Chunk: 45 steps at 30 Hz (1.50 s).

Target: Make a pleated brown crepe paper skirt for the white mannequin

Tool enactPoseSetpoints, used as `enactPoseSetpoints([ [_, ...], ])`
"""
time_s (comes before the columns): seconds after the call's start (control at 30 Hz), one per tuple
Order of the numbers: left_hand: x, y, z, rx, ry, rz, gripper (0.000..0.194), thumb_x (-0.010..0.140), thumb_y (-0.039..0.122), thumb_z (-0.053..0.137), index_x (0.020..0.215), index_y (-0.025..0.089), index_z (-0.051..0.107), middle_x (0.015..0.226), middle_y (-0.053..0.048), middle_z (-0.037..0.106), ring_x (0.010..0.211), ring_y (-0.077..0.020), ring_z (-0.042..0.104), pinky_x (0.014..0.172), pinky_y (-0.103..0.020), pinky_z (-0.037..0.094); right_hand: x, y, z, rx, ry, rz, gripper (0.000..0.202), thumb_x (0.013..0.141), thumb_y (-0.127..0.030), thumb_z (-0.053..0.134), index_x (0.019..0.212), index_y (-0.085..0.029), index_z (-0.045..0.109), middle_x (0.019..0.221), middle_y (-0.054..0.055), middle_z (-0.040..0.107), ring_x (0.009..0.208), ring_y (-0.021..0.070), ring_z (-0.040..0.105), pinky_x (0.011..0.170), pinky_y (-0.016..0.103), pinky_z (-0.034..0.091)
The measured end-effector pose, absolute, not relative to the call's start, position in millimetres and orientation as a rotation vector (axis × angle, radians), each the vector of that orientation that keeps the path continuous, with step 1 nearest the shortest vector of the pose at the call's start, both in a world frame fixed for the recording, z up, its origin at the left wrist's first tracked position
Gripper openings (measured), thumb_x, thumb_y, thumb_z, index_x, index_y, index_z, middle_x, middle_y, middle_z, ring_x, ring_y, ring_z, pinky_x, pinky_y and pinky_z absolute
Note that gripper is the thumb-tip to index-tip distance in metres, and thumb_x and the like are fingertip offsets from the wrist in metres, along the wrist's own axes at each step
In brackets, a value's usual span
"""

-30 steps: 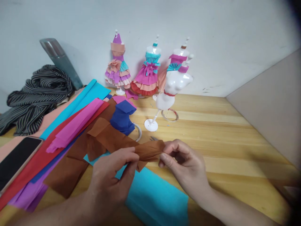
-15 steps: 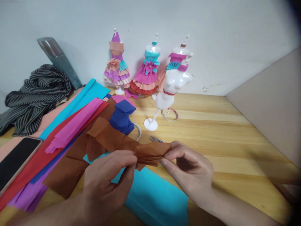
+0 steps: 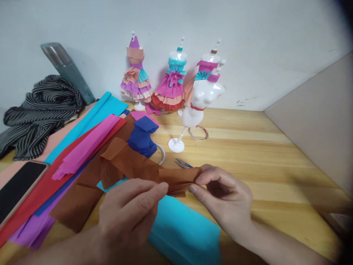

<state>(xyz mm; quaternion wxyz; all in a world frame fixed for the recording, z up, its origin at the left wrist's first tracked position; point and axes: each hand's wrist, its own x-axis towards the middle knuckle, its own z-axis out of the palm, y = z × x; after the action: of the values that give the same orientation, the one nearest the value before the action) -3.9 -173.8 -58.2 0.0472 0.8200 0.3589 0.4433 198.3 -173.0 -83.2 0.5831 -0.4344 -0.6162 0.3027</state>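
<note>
Brown strip (image 3: 178,178), head view: folded, above the bench (image 3: 275,176), by the turquoise paper (image 3: 187,230). My right hand (image 3: 230,200) pinches its right end. My left hand (image 3: 131,211) overlaps it; can't tell if those fingers grip. Snips (image 3: 184,163) just beyond.

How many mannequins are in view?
4: left mannequin, middle mannequin and partly hidden right mannequin by the wall; white mannequin in front of the right one.
</note>
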Motion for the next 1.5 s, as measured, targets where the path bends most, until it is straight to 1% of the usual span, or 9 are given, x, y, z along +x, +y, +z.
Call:
enactPoseSetpoints([
  [0.1, -5, -173, -58, 2.564, 1.038, 1.324, 0.020, 0.084, 0.007, 0.057, 0.098, 0.019, 0.066, 0.079, -0.001, 0.074, 0.066, -0.0101, 0.070, 0.058, -0.017, 0.058, 198, -173, -84, -0.996, -1.429, 0.672, 0.020, 0.071, -0.003, 0.069, 0.071, -0.022, 0.063, 0.063, -0.002, 0.063, 0.057, 0.0124, 0.060, 0.051, 0.022, 0.050],
  [0.2, -5, -173, -58, 2.453, 1.068, 1.318, 0.022, 0.085, 0.007, 0.056, 0.097, 0.021, 0.067, 0.079, 0.000, 0.074, 0.066, -0.0103, 0.070, 0.056, -0.017, 0.057, 198, -173, -83, -0.981, -1.459, 0.655, 0.020, 0.073, -0.003, 0.068, 0.074, -0.023, 0.066, 0.065, -0.001, 0.065, 0.059, 0.0136, 0.061, 0.053, 0.025, 0.051],
  [0.3, -4, -172, -58, 2.370, 1.072, 1.327, 0.024, 0.084, 0.005, 0.056, 0.098, 0.021, 0.067, 0.082, -0.001, 0.073, 0.068, -0.0100, 0.070, 0.056, -0.015, 0.057, 199, -172, -84, -0.970, -1.498, 0.626, 0.020, 0.074, -0.003, 0.068, 0.078, -0.023, 0.068, 0.066, 0.000, 0.066, 0.060, 0.0139, 0.061, 0.053, 0.026, 0.051],
  [0.57, -6, -174, -63, 2.435, 1.128, 1.360, 0.022, 0.084, 0.007, 0.058, 0.097, 0.021, 0.069, 0.082, -0.001, 0.073, 0.069, -0.0109, 0.070, 0.059, -0.017, 0.058, 203, -174, -88, -1.009, -1.587, 0.479, 0.025, 0.075, -0.004, 0.068, 0.089, -0.024, 0.072, 0.070, 0.001, 0.067, 0.062, 0.0152, 0.062, 0.054, 0.027, 0.051],
  [0.8, -3, -172, -64, 2.452, 1.099, 1.430, 0.022, 0.081, 0.003, 0.060, 0.097, 0.017, 0.068, 0.085, -0.002, 0.073, 0.075, -0.0117, 0.071, 0.069, -0.019, 0.060, 202, -172, -87, -1.005, -1.641, 0.415, 0.021, 0.076, -0.004, 0.067, 0.083, -0.023, 0.070, 0.069, 0.001, 0.067, 0.060, 0.0137, 0.061, 0.052, 0.025, 0.050],
  [1.03, -3, -172, -68, 2.466, 1.185, 1.398, 0.026, 0.085, 0.007, 0.058, 0.105, 0.022, 0.066, 0.085, 0.000, 0.073, 0.072, -0.0111, 0.070, 0.063, -0.020, 0.060, 203, -172, -87, -1.021, -1.653, 0.393, 0.017, 0.078, -0.007, 0.066, 0.080, -0.023, 0.069, 0.068, 0.002, 0.067, 0.060, 0.0154, 0.061, 0.052, 0.027, 0.050],
  [1.1, -3, -172, -68, 2.467, 1.196, 1.374, 0.025, 0.086, 0.007, 0.057, 0.103, 0.022, 0.066, 0.084, 0.000, 0.073, 0.072, -0.0112, 0.070, 0.062, -0.020, 0.059, 203, -172, -88, -1.011, -1.659, 0.403, 0.017, 0.078, -0.006, 0.065, 0.081, -0.023, 0.068, 0.068, 0.002, 0.066, 0.061, 0.0153, 0.061, 0.052, 0.027, 0.050],
  [1.3, -1, -173, -67, 2.442, 1.251, 1.383, 0.014, 0.084, 0.007, 0.059, 0.089, 0.017, 0.067, 0.081, -0.001, 0.074, 0.073, -0.0101, 0.070, 0.067, -0.016, 0.058, 204, -172, -90, -0.996, -1.690, 0.424, 0.018, 0.079, -0.005, 0.064, 0.082, -0.022, 0.066, 0.071, 0.002, 0.065, 0.064, 0.0152, 0.060, 0.053, 0.027, 0.048],
  [1.5, 1, -174, -70, 2.469, 1.315, 1.413, 0.010, 0.084, 0.010, 0.059, 0.085, 0.017, 0.066, 0.080, -0.002, 0.075, 0.074, -0.0122, 0.072, 0.072, -0.018, 0.059, 204, -174, -94, -1.006, -1.663, 0.456, 0.018, 0.079, -0.005, 0.064, 0.083, -0.022, 0.065, 0.072, 0.002, 0.064, 0.067, 0.0160, 0.060, 0.057, 0.028, 0.048],
])
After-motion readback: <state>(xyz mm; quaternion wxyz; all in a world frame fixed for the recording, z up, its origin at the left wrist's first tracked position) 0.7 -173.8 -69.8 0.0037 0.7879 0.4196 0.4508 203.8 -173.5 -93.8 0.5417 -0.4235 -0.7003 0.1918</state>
